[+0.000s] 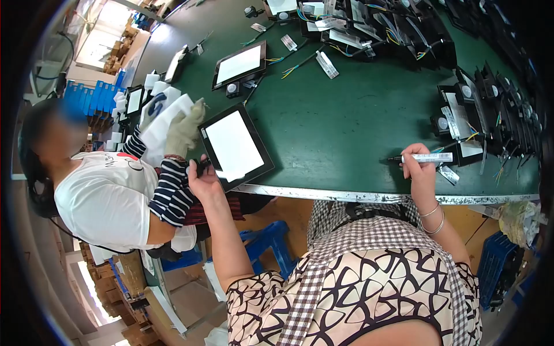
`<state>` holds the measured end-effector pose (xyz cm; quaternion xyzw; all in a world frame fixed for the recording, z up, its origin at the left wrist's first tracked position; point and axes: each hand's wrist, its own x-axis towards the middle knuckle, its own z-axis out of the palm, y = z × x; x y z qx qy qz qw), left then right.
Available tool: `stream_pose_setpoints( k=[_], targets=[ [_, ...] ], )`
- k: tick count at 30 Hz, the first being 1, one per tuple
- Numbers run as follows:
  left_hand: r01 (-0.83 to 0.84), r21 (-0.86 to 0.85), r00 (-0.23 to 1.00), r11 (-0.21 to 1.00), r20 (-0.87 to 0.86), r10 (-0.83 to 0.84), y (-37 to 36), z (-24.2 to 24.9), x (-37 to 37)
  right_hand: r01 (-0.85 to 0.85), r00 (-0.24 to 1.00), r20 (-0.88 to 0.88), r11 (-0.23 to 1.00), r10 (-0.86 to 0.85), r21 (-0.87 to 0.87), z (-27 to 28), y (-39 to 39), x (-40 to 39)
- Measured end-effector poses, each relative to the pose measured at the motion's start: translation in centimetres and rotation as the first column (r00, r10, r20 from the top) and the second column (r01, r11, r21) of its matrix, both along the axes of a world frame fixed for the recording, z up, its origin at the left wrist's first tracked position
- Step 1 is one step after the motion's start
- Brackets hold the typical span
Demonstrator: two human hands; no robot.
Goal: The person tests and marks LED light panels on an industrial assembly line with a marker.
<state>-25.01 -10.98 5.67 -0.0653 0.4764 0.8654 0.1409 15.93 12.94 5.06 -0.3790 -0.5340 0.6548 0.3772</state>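
Note:
My left hand [205, 183] is at the near left corner of a black-framed floodlight [235, 145] with a white panel. Its fingers are closed round a small black part at the lamp's edge, partly hidden. The lamp lies tilted near the table's front edge. In my right hand [420, 167] is a white marker pen [434, 157], its dark tip pointing left above the green table [329, 132]. Just beside this hand, a white label tag [448, 175] lies by the front edge.
At my left, a co-worker in gloves [183, 130] handles white foam [167, 122]. Another floodlight [241, 64] lies farther back. Stacked floodlights with cables stand at the back [369, 32] and right [490, 115]. A blue stool [268, 245] is below the table.

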Motion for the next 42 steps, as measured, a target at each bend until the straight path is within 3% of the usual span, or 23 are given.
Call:
stream_pose_setpoints(
  k=[5,6,9,11,13,14,15,16,17,19,21,23,25,27,29,30,33,35,38,39,41,42],
  targets=[
    [-0.185,0.008,0.970,0.983,0.160,0.181,-0.3,-1.7,-1.9,-0.059,0.995,0.081,0.998,0.057,0.021,-0.6,-1.3,0.2],
    [-0.256,-0.028,0.961,0.966,0.098,0.257,0.0,-2.3,-3.1,-0.071,0.992,0.112,0.995,0.063,0.067,-0.9,-1.4,0.2],
    [-0.333,-0.027,0.917,0.943,0.226,0.330,1.5,-2.9,-6.6,-0.116,0.982,0.165,0.987,0.097,0.111,-0.5,-1.8,0.0],
    [-0.260,-0.153,0.956,0.954,0.101,0.276,2.7,-3.7,-8.4,-0.092,0.985,0.156,0.991,0.075,0.102,-0.1,-1.9,-0.1],
    [-0.289,-0.362,0.957,0.886,-0.132,0.258,3.1,-3.2,-9.4,-0.093,0.981,0.180,0.988,0.069,0.127,-0.5,-1.8,0.0],
    [-0.455,-0.661,0.885,0.597,-0.412,0.218,3.4,-3.3,-9.5,-0.081,0.985,0.167,0.973,0.044,0.217,-0.8,-1.8,-0.1],
    [-0.623,-0.757,0.777,0.194,-0.627,0.050,4.0,-1.6,-7.5,-0.078,0.985,0.166,0.971,0.041,0.226,-0.6,-2.0,-0.1],
    [-0.705,-0.668,0.681,0.236,-0.731,-0.033,5.7,0.9,-3.6,-0.073,0.986,0.162,0.969,0.035,0.235,-0.4,-2.1,-0.1],
    [-0.789,-0.561,0.499,0.250,-0.823,-0.270,5.5,0.2,-3.5,-0.069,0.987,0.158,0.967,0.030,0.245,-0.2,-2.1,-0.2],
    [-0.780,-0.556,0.322,0.286,-0.750,-0.578,8.4,3.0,1.8,-0.078,0.984,0.175,0.967,0.035,0.243,0.4,-2.0,-0.3],
    [-0.398,-0.791,0.559,0.464,-0.610,-0.561,12.3,5.3,6.4,-0.115,0.977,0.205,0.956,0.060,0.271,0.6,-1.8,-0.3],
    [-0.023,-0.739,0.516,0.673,-0.585,-0.626,15.9,4.2,6.5,-0.136,0.976,0.201,0.949,0.080,0.284,0.6,-1.6,-0.3],
    [0.049,-0.716,0.436,0.697,-0.612,-0.659,20.3,4.5,6.7,-0.136,0.975,0.209,0.952,0.079,0.275,0.7,-1.7,-0.3],
    [0.334,-0.649,0.575,0.684,-0.435,-0.693,25.1,3.0,4.4,-0.127,0.974,0.216,0.954,0.067,0.273,0.8,-1.6,-0.2],
    [0.442,-0.614,0.656,0.654,-0.277,-0.702,29.9,2.3,2.6,-0.122,0.973,0.225,0.955,0.061,0.269,0.9,-1.5,0.0],
    [0.485,-0.670,0.615,0.562,-0.196,-0.764,32.3,1.0,0.4,-0.129,0.968,0.241,0.959,0.066,0.254,1.2,-1.4,0.0],
    [0.568,-0.544,0.719,0.618,-0.037,-0.694,38.3,-0.1,-1.9,-0.163,0.951,0.307,0.913,0.044,0.373,1.1,-1.0,0.2],
    [0.736,-0.246,0.654,0.631,0.014,-0.757,40.9,-1.1,-3.1,-0.183,0.942,0.332,0.897,0.044,0.402,1.0,-0.7,0.2],
    [0.719,-0.217,0.693,0.660,0.162,-0.702,43.4,-0.4,-2.0,-0.208,0.944,0.319,0.895,0.079,0.394,1.3,-0.1,0.2],
    [0.778,-0.073,0.623,0.624,0.214,-0.752,44.9,-3.2,-4.5,-0.257,0.941,0.315,0.866,0.123,0.430,0.9,0.2,0.5],
    [0.802,-0.173,0.597,0.571,0.212,-0.774,46.0,-3.9,-5.4,-0.269,0.939,0.317,0.865,0.137,0.424,0.5,0.3,0.3],
    [0.819,-0.143,0.574,0.556,0.217,-0.790,46.2,-3.6,-5.3,-0.265,0.944,0.294,0.870,0.148,0.415,0.7,0.5,0.3]
  ],
)
